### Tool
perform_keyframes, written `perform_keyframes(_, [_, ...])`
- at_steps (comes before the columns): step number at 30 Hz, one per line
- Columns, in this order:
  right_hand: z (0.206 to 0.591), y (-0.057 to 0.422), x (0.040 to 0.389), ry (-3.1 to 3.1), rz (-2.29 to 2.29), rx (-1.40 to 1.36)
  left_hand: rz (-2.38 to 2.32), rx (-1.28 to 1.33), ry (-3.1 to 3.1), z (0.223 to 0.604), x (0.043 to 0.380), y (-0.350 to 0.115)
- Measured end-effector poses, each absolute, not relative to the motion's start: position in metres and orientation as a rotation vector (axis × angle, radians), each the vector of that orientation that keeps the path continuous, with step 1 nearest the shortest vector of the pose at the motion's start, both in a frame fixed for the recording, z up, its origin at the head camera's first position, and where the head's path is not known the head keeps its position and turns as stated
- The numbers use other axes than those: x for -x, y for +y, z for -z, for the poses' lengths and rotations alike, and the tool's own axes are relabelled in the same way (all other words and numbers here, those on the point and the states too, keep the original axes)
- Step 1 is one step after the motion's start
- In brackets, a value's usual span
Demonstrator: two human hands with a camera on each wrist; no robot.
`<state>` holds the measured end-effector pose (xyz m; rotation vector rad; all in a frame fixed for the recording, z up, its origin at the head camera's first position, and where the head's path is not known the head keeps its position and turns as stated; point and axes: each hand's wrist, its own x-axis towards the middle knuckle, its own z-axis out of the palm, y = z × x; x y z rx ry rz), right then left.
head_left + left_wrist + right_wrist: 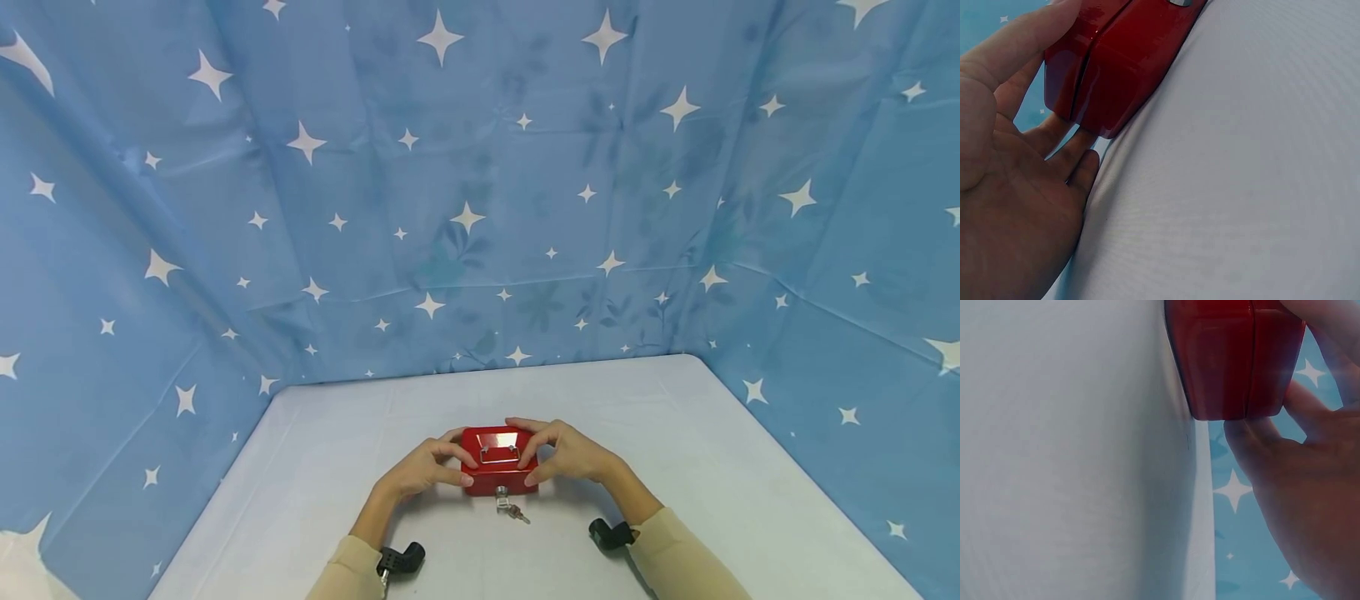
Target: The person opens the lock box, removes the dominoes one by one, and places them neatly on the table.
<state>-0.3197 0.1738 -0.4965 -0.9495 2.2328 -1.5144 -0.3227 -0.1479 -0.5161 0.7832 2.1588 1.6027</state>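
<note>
Red box (500, 476) on the bench (337, 442); left hand (422, 467) and right hand (567, 452) grip its ends; keys (517, 513) at its front lock (502, 495).

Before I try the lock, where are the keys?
In the head view, low, just right of centre, the keys are at the lock on the near side of the red box.

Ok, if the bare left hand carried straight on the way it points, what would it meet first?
The shiny red, metal-looking rectangular box: the left hand has its fingers and thumb around the box's left end, so its palm would probably meet that end; the gap is hard to judge.
</note>
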Motion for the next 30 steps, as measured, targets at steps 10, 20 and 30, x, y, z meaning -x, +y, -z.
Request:
perform_keyframes(10, [0.4966,0.1736,0.3216,2.247,1.519,0.947,-1.628,-0.794,2.156,0.5186,0.3236,-0.1470])
perform_keyframes(20, [0.4954,0.1749,0.3223,2.196,1.571,0.956,-1.655,-0.761,2.163,0.5139,0.3214,-0.1469])
perform_keyframes(30, [0.4973,0.1745,0.3225,2.195,1.589,0.978,-1.651,-0.769,2.162,0.5154,0.3220,-0.1487])
